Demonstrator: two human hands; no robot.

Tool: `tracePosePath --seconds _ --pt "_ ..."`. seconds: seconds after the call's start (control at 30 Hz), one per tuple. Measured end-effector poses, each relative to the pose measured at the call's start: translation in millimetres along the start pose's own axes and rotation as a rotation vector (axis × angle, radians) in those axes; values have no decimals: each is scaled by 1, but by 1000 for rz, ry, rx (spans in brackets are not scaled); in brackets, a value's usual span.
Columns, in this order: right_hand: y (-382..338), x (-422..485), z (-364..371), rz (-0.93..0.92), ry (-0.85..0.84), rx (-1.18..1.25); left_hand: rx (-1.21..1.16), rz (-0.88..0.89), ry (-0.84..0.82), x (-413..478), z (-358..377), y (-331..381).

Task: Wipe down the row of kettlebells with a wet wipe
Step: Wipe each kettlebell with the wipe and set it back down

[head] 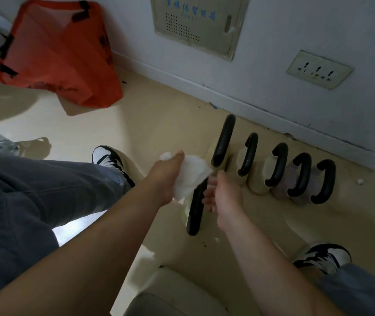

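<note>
Several kettlebells with black handles stand in a row on the floor along the wall, from a large cream one (223,137) to a greyish one (323,181) at the right. A nearer cream kettlebell (196,208) sits in front of the row. My left hand (167,176) holds a crumpled white wet wipe (190,176) against the top of its black handle. My right hand (224,192) is beside that handle on the right, fingers curled toward it; whether it grips the handle is unclear.
An orange bag (56,53) lies on the floor at the back left. The wall has a white panel (195,21) and a socket plate (318,69). My shoes (107,157) (325,256) flank the kettlebells. A cream object (177,290) sits at the bottom edge.
</note>
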State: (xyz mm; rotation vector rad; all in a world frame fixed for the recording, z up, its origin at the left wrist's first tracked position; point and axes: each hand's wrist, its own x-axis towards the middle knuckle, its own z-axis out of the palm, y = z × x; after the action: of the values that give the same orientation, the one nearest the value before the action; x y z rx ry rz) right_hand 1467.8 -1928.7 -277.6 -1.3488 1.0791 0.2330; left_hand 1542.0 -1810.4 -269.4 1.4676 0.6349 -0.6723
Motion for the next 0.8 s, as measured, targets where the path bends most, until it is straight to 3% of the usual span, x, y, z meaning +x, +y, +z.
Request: tracePosePath --seconds 0.03,0.1,0.17,0.2,0.27,0.33,0.43,0.53,0.7,0.8 --pt "3 4 -4 18 15 17 101 134 152 3 0 8" --pt "11 19 -10 82 3 29 538 559 353 4 6 16" --pt "20 32 -11 122 -44 21 899 904 347 3 14 5" --pt "23 37 -10 150 -74 22 1103 958 272 7 20 -8" --pt "32 48 -10 210 -133 48 1460 876 23 14 31 -47" --pt "40 56 -12 267 -175 82 1552 808 -160 13 40 -79" --pt "51 68 -16 309 -209 106 1472 750 -146 19 46 -89" --pt "50 78 -17 295 -195 78 1557 764 -176 38 57 -69" --pt "41 91 -17 332 -296 45 1544 362 -270 76 86 -16" --pt "50 94 -16 305 -331 54 1556 224 -275 92 99 -7"
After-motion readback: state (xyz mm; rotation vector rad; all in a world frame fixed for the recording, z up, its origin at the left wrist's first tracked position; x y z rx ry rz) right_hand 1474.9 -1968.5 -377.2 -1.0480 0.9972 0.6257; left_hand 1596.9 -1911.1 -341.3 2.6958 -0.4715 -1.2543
